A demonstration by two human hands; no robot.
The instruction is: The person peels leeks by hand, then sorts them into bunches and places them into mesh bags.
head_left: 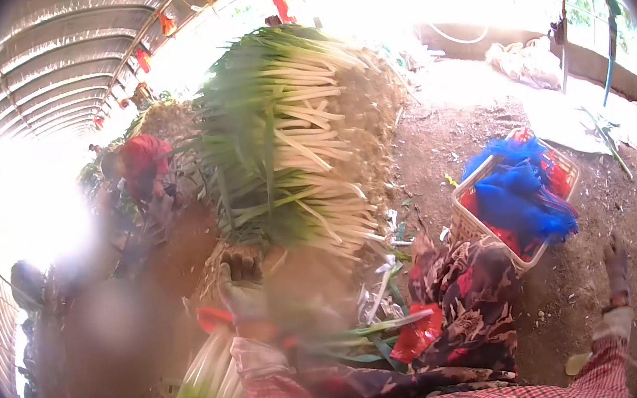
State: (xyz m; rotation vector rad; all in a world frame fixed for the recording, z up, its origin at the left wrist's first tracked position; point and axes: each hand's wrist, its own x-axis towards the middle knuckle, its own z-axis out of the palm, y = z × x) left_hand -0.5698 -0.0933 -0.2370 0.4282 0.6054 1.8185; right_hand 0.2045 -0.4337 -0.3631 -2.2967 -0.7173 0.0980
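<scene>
My left hand (243,284), in a pale glove with dark fingertips, is open with its fingers apart. It is near the lower end of a tall pile of long green onions (304,145), and nothing shows in it. Just below it lies a bundle of green onions (206,385), with a red band (214,318) near its upper end. Out to the right, my right hand (617,269) stretches over the dirt floor with its fingers extended, seen edge-on and holding nothing visible. A red plastic piece (419,333) and loose onion leaves lie by my patterned trouser leg.
A plastic crate (483,231) with blue netting (518,192) stands right of my knee. Another person (146,167) in red bends at the left of the pile. Posts (610,48) and a white sheet (584,117) are at the far right. A blur covers the lower left.
</scene>
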